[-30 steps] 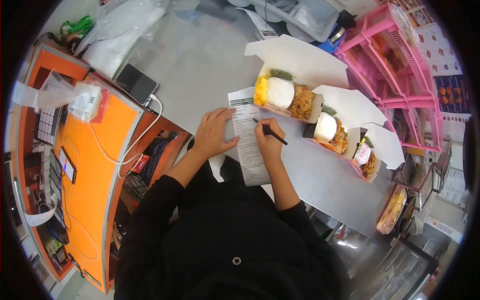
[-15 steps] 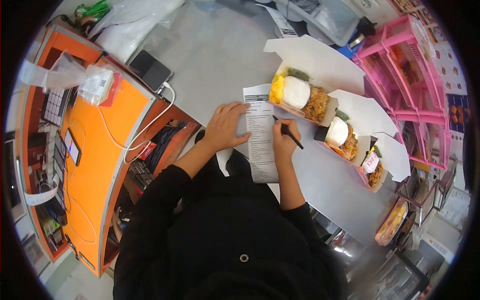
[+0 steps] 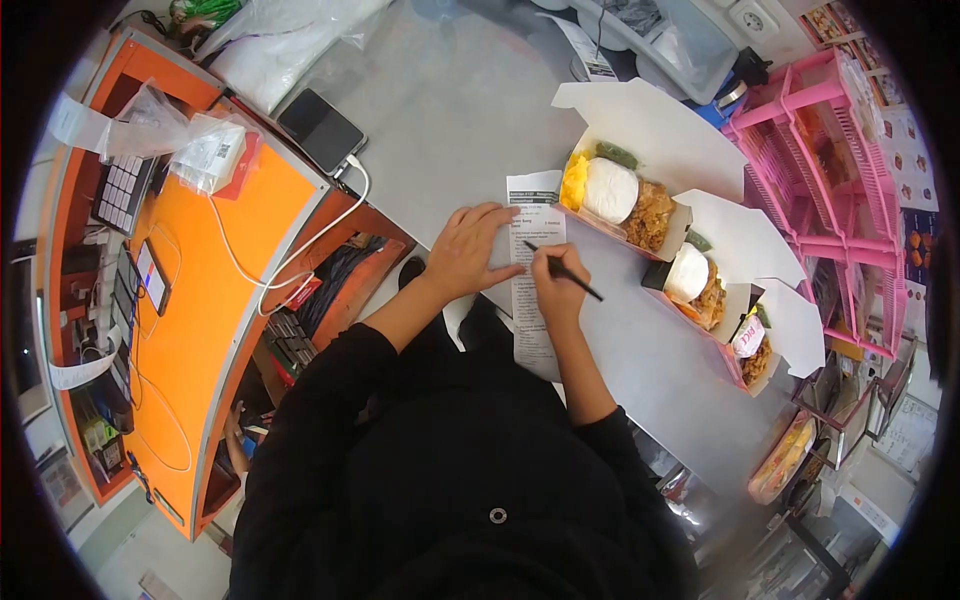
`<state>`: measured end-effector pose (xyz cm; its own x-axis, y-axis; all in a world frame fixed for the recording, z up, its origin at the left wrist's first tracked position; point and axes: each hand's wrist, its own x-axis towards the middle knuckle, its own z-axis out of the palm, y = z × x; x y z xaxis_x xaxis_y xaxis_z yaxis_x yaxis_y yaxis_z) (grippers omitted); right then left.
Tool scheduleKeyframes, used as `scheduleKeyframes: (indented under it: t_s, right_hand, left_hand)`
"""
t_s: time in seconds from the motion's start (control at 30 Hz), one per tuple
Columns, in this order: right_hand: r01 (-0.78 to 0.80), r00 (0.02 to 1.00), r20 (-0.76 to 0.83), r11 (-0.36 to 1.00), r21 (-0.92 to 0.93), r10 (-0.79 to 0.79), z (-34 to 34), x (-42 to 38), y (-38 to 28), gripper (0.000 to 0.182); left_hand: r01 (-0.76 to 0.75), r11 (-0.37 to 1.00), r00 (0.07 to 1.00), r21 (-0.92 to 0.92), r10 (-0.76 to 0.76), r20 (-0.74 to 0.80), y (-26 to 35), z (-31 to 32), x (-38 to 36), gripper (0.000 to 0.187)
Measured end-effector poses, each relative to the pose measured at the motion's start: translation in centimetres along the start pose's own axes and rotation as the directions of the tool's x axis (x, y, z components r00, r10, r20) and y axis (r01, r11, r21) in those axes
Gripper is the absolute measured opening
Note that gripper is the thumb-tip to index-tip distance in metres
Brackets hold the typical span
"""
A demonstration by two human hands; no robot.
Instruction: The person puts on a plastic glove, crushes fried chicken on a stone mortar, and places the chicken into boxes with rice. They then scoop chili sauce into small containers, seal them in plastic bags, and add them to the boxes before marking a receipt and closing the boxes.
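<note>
A long printed receipt (image 3: 531, 325) lies on the metal counter in front of me. My left hand (image 3: 468, 252) rests flat at its left edge, fingers spread, fingertips touching the paper. In my right hand (image 3: 560, 290) is a black pen (image 3: 574, 275), pinched between the fingers, its tip at the upper part of the printed lines. Right of the paper stand three opened cardboard meal boxes: the largest box (image 3: 665, 150) with white rice, yellow food and fried chicken, a middle box (image 3: 745, 235), and a small box (image 3: 795, 325) with a wrapped rice portion.
A charging phone (image 3: 322, 130) lies at the counter's left edge, its white cable hanging over an orange desk (image 3: 225, 270). Pink plastic racks (image 3: 800, 130) stand at the right. A grey bin (image 3: 685, 50) is at the back. Packaged food (image 3: 783, 458) sits at the lower right.
My right hand has moved the pen tip leftward across the receipt. My left hand stays at the paper's edge. The whole view has shifted slightly.
</note>
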<state>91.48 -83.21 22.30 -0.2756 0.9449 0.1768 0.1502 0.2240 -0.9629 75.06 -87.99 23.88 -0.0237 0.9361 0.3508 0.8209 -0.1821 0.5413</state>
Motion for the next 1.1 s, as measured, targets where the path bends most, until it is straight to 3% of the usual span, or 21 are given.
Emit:
scheduleKeyframes:
  t_s: [0.13, 0.23, 0.33, 0.63, 0.73, 0.87, 1.1]
  right_hand:
    - [-0.028, 0.999, 0.035, 0.999, -0.024, 0.029, 0.3, 0.0, -0.4, 0.006]
    - [0.099, 0.995, 0.037, 0.988, -0.12, -0.095, 0.4, 0.1, -0.7, 0.006]
    - [0.004, 0.997, -0.075, 0.99, -0.14, -0.015, 0.4, -0.2, 0.1, 0.007]
    - [0.064, 0.98, -0.168, 0.97, -0.235, -0.105, -1.1, 0.5, 0.3, 0.007]
    - [-0.04, 0.983, -0.179, 0.998, -0.053, 0.03, -1.8, 0.7, -0.6, 0.007]
    - [-0.07, 0.997, 0.034, 0.997, -0.039, 0.072, -1.4, -0.2, 0.6, 0.006]
    - [0.019, 0.997, 0.075, 0.988, -0.152, -0.008, -0.9, 0.0, 0.2, 0.008]
  left_hand:
    - [0.007, 1.0, 1.0, 0.006, -0.007, -0.002, 0.0, 0.4, -0.3, 0.072]
    - [0.011, 1.0, 1.0, 0.008, -0.011, -0.01, 0.1, 0.2, 0.0, 0.072]
    - [0.004, 1.0, 1.0, 0.015, -0.004, -0.015, 0.0, 0.1, 0.0, 0.072]
    - [-0.002, 1.0, 1.0, -0.012, 0.002, -0.003, 0.0, 0.1, 0.0, 0.072]
    - [-0.01, 1.0, 1.0, -0.004, 0.01, -0.005, 0.0, 0.2, 0.0, 0.071]
    - [0.0, 1.0, 1.0, -0.02, 0.0, -0.001, 0.0, 0.2, 0.0, 0.07]
    - [0.01, 1.0, 1.0, -0.014, -0.01, -0.008, 0.2, 0.0, 0.1, 0.07]
